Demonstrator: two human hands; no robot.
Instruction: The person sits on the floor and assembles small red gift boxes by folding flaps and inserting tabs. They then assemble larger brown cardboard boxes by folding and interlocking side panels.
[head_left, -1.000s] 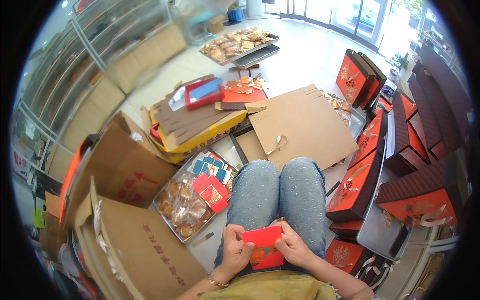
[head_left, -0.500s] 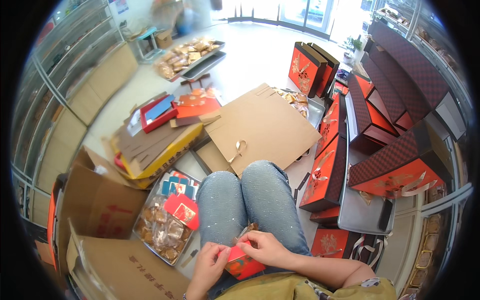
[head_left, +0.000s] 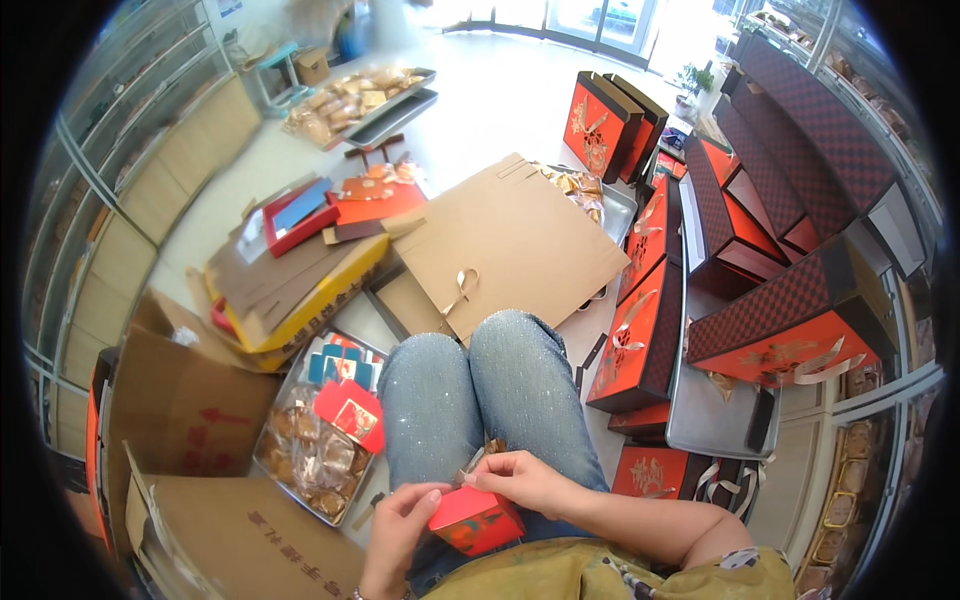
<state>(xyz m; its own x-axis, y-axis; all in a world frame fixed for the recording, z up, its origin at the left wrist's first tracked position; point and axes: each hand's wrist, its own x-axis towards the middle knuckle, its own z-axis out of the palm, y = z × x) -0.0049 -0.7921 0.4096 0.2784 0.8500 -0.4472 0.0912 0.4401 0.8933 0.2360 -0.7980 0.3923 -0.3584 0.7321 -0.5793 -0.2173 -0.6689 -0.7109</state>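
A small red gift box [head_left: 476,520] with a green and gold pattern rests on my lap. My left hand [head_left: 402,522] grips its left side, thumb against the top edge. My right hand [head_left: 528,484] has its fingertips bent together at the box's far top edge. Just past those fingers, a brown piece in a clear wrapper [head_left: 488,452] shows between my thighs, partly hidden. Left of my knees, a metal tray [head_left: 345,520] carries several wrapped brown pastries [head_left: 318,450], a flat red box [head_left: 350,412] and blue-and-white cartons [head_left: 335,366].
Ahead lies a large brown board [head_left: 520,250] with a ribbon loop. Open cartons [head_left: 195,400] stand at left, near a yellow box [head_left: 330,315]. Red and black gift bags [head_left: 635,340] line the right side, by a metal tray [head_left: 715,410]. Another tray holds packets [head_left: 350,105].
My view has shifted slightly, so the surroundings sit a little left and higher. Both hands stay at the red box; the left fingers now lie more openly along its side.
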